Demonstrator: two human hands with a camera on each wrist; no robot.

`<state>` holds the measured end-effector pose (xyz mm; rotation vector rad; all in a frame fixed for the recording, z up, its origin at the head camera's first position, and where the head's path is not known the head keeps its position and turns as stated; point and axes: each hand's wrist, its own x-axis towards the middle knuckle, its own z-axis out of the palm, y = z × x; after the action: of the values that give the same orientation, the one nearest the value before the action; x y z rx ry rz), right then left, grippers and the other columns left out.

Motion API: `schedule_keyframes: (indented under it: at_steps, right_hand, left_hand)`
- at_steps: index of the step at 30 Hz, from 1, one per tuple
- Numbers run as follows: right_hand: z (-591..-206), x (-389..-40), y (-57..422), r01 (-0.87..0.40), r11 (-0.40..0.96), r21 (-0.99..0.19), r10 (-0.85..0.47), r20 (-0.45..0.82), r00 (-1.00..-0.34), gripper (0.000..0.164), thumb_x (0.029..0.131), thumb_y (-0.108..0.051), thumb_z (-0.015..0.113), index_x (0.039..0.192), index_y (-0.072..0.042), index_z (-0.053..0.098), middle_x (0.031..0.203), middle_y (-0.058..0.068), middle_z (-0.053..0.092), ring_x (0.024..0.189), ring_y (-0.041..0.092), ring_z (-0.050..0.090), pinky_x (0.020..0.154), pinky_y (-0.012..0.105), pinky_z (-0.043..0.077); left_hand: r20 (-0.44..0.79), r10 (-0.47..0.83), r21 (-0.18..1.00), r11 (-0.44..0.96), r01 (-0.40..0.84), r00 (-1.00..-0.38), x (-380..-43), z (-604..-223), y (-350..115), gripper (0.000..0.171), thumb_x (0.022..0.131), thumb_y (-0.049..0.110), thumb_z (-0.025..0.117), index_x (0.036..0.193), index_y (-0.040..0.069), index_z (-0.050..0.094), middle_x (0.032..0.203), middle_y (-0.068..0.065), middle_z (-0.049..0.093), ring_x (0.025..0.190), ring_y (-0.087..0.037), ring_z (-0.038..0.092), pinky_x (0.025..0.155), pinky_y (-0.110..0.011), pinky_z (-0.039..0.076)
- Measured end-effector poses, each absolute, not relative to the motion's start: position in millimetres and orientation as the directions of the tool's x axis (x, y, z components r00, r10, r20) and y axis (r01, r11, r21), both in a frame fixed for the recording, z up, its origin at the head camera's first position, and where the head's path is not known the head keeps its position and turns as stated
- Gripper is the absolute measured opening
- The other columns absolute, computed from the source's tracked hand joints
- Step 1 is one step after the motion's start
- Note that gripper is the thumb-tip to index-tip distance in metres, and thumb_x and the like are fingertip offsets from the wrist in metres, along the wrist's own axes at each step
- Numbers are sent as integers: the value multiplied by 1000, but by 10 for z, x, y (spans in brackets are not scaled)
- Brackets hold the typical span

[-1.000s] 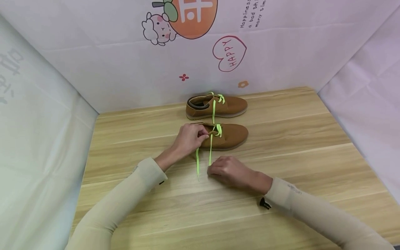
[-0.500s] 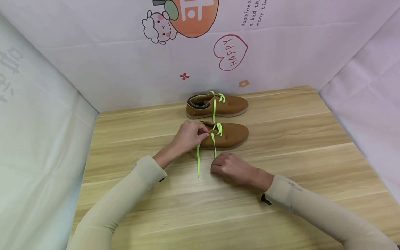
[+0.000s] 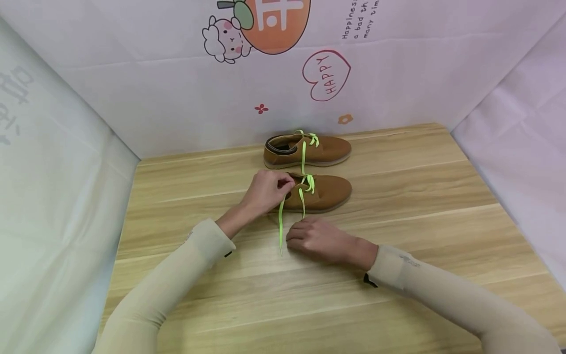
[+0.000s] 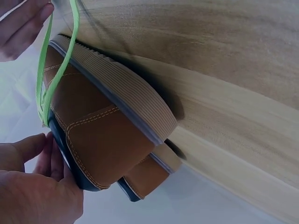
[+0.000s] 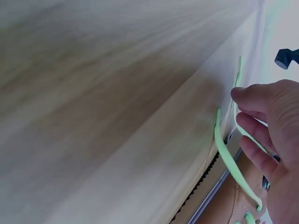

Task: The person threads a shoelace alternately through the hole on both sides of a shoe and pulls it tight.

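Two brown lace-up shoes stand side by side, toes to the right: the near shoe (image 3: 331,191) and the far shoe (image 3: 336,149). My left hand (image 3: 264,191) is at the near shoe's opening, thumb and index tips together; what lies between them is hidden. In the left wrist view, that hand's fingers reach inside the dark collar (image 4: 70,161). A green lace (image 3: 280,231) hangs loose below it. Another lace end (image 5: 229,158) comes out of a near eyelet, unheld. Thumb and fingers parted, my right hand (image 5: 275,126) is beside the loose lace; no grip on it is visible.
The shoes stand on a wood-grain table (image 3: 420,206). White printed cloth (image 3: 177,98) hangs behind it, and more cloth hangs at both sides. A black buckle (image 3: 370,280) hangs at the right cuff.
My right hand has shifted left from the eyelet's lace end towards the other loose lace. My left hand has moved back slightly, baring more of the near shoe's opening.
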<state>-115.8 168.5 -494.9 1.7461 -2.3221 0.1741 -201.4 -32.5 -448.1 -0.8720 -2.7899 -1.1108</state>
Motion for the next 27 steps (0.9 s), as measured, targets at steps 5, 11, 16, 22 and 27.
schedule_keyframes:
  at_steps: [5,11,16,22,27]
  right_hand:
    - [-4958,-1156,1564,-972,224,72,-954,223,-203,23,98,-3,66,118,-8,77,121,2,74,116,17,68,101,33,54]
    - [-4973,-1148,1441,-963,169,212,-978,156,-137,25,102,-7,63,123,-7,76,125,2,74,119,14,68,104,32,52]
    - [-4976,-1151,1404,-943,141,303,-985,135,-104,21,100,-7,66,116,-11,78,118,-1,75,111,13,69,102,32,52]
    - [-4994,-1159,1390,-948,151,281,-981,162,-108,18,96,-3,70,109,-12,80,112,-1,75,106,15,70,99,32,54]
    - [-5030,-1153,1365,-949,180,257,-971,199,-130,15,95,-3,70,102,-13,79,102,-2,74,95,13,69,90,30,55]
  left_hand:
    - [251,469,618,596,513,-847,-2030,-4462,-346,12,101,12,72,100,7,83,97,-5,80,78,-14,71,72,-29,56]
    - [308,437,598,602,529,-845,-2068,-4431,-352,11,100,8,72,106,4,81,103,-8,78,85,-20,72,74,-33,57]
    - [299,451,546,642,539,-841,-2139,-4412,-316,21,98,9,75,119,6,78,119,-9,77,105,-26,73,88,-40,58]
    - [213,490,504,686,525,-845,-2202,-4439,-270,26,100,15,75,125,9,78,123,-7,77,76,-20,63,71,-34,50]
    - [211,492,504,685,526,-844,-2234,-4485,-223,23,102,22,75,120,10,80,115,-4,80,65,-12,53,60,-27,40]
